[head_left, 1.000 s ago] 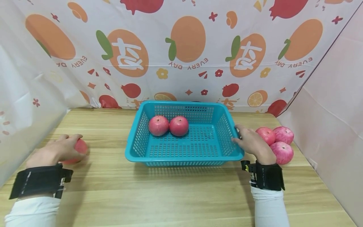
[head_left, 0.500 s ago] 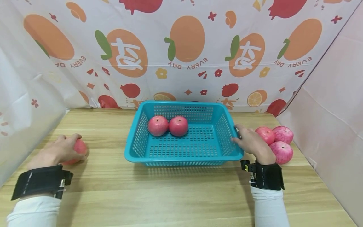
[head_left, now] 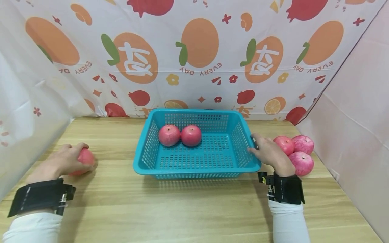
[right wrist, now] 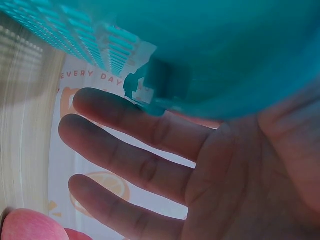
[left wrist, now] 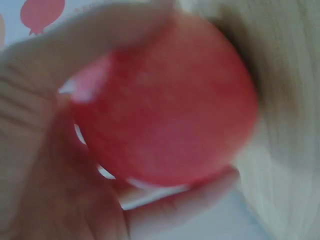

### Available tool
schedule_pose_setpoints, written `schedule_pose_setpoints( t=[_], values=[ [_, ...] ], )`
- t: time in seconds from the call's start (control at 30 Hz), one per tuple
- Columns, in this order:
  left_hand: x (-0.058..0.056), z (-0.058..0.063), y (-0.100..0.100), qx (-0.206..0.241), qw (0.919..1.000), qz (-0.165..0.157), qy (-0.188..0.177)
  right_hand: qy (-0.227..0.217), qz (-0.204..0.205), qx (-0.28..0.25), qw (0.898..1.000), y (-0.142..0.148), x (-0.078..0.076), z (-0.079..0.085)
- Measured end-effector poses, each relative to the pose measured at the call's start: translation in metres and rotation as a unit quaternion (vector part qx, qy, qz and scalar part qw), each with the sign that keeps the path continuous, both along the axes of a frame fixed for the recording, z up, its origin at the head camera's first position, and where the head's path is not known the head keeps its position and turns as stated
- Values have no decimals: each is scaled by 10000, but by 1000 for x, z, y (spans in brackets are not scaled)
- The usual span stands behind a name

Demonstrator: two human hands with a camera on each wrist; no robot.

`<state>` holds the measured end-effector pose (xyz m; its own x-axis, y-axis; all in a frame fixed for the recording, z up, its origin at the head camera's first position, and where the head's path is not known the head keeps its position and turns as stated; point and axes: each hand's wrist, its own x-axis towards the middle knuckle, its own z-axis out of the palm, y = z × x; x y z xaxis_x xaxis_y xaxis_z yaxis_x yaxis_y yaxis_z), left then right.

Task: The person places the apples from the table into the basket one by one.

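At left, fingers (head_left: 80,147) still grip 1 apple (head_left: 86,158), straight right fingers (head_left: 258,137) touching the basket (head_left: 197,170).

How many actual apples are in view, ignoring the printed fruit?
6. The held apple in the left hand; a left apple and right apple in the basket; three beside the right hand: near, far-left, far-right. Others could be hidden behind the hands.

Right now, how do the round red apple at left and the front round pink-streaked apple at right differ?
The round red apple is gripped by the left hand; the front pink-streaked apple is unheld. The red apple looks more evenly coloured; the pink-streaked apple is mottled. Both are outside the blue plastic basket.
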<state>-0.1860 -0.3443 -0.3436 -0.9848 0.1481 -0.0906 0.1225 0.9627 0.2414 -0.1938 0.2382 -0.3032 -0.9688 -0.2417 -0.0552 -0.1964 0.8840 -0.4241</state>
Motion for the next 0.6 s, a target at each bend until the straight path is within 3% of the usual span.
schedule_pose_setpoints(
  t=[0.17, 0.37, 0.6],
  values=[
    [-6, 4, 2, 143, 9982, -197, 551, -87, -21, -42, 10000, 0, 0, 0],
    [-9, 14, 10, 115, 9978, -65, 653, -78, 20, -50, 10000, 0, -1, 0],
    [-13, 23, 15, 35, 9946, -163, 1020, -16, 14, 4, 10000, 0, 0, -1]
  ],
)
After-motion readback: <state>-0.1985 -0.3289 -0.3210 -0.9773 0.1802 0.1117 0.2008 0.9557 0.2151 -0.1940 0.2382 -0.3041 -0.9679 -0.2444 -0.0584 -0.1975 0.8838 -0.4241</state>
